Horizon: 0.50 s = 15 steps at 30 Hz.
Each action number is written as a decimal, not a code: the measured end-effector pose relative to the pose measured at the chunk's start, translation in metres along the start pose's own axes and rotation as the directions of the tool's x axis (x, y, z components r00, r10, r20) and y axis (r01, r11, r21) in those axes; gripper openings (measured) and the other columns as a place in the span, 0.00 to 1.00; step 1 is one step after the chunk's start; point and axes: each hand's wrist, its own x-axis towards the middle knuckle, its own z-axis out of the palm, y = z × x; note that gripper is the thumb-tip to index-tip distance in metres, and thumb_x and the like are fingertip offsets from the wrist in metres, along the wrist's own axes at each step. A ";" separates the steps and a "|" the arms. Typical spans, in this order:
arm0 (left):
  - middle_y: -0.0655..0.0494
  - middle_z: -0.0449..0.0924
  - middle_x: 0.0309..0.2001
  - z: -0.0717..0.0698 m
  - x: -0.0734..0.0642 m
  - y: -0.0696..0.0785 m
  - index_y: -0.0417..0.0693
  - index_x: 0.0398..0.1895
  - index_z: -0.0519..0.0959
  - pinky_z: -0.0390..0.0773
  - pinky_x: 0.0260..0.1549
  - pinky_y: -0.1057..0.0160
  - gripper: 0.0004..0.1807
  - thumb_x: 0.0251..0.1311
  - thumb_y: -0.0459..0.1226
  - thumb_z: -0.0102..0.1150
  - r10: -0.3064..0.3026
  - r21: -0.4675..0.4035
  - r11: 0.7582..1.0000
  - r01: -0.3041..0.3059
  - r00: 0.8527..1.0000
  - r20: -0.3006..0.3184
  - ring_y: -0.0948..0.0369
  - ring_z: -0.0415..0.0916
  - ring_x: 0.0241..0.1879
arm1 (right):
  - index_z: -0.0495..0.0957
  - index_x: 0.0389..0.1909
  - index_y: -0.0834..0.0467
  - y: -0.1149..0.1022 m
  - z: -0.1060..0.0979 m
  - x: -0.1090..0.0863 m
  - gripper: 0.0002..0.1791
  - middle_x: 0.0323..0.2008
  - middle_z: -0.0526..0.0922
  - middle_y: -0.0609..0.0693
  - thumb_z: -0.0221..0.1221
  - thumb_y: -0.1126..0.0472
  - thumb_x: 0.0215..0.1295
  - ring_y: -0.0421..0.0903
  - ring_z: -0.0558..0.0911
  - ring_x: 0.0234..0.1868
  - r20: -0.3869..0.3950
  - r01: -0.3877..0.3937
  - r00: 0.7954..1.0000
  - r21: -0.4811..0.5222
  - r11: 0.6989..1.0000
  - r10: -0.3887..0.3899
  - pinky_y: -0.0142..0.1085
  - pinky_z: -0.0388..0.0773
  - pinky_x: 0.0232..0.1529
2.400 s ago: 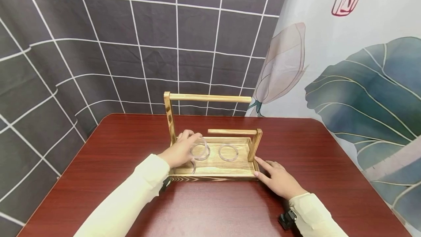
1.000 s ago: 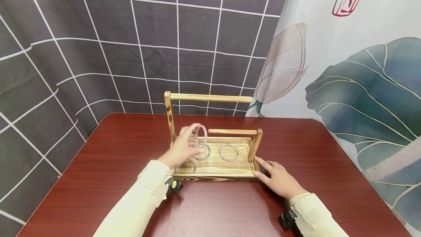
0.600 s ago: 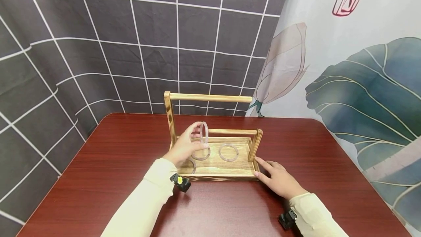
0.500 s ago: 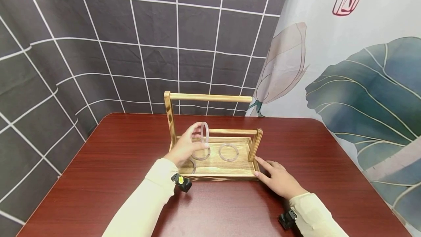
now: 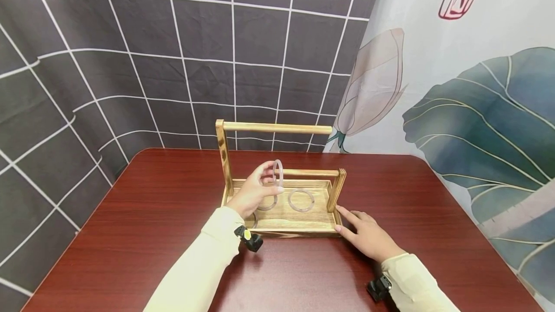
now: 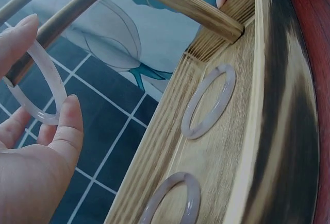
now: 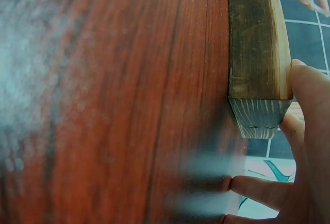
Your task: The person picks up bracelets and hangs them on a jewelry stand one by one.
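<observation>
My left hand (image 5: 253, 191) pinches a pale translucent bangle (image 6: 52, 77) upright between thumb and fingers. The bangle is round the free left end of the lower wooden rod (image 5: 308, 173), which juts from a short post on a wooden tray stand (image 5: 295, 223). One bangle (image 6: 225, 94) lies flat in the tray towards the post, and a second bangle (image 6: 193, 198) lies to its left. A third bangle (image 5: 255, 221) is partly hidden under my left wrist. My right hand (image 5: 368, 236) rests at the tray's right end, thumb and index fingertip touching it, fingers extended.
A taller post (image 5: 223, 155) at the tray's left end carries a higher wooden rod (image 5: 277, 128) above the lower one. The stand sits on a red-brown table (image 5: 173, 182). Behind it hang a dark grid-patterned curtain (image 5: 195, 81) and a white flowered curtain (image 5: 425, 61).
My left hand has lifted a bangle out of the tray, turned it upright and moved it right onto the lower rod's end. The right hand has stayed in place.
</observation>
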 end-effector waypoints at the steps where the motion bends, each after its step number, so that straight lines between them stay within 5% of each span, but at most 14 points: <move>1: 0.36 0.61 0.59 0.001 0.001 0.000 0.38 0.70 0.58 0.72 0.46 0.65 0.43 0.48 0.23 0.61 -0.003 -0.017 1.000 0.003 1.000 0.002 0.45 0.63 0.56 | 0.68 0.68 0.48 0.000 0.000 0.000 0.32 0.56 0.74 0.64 0.53 0.39 0.66 0.64 0.71 0.59 0.001 0.001 1.000 0.001 1.000 -0.001 0.60 0.69 0.56; 15: 0.49 0.67 0.50 0.017 0.009 -0.006 0.39 0.71 0.56 0.74 0.41 0.68 0.41 0.50 0.19 0.56 -0.036 -0.189 0.981 0.042 0.999 0.032 0.63 0.71 0.41 | 0.67 0.68 0.49 0.002 0.001 0.001 0.33 0.56 0.73 0.66 0.51 0.38 0.67 0.66 0.70 0.59 0.020 -0.005 1.000 0.005 1.000 0.005 0.61 0.68 0.55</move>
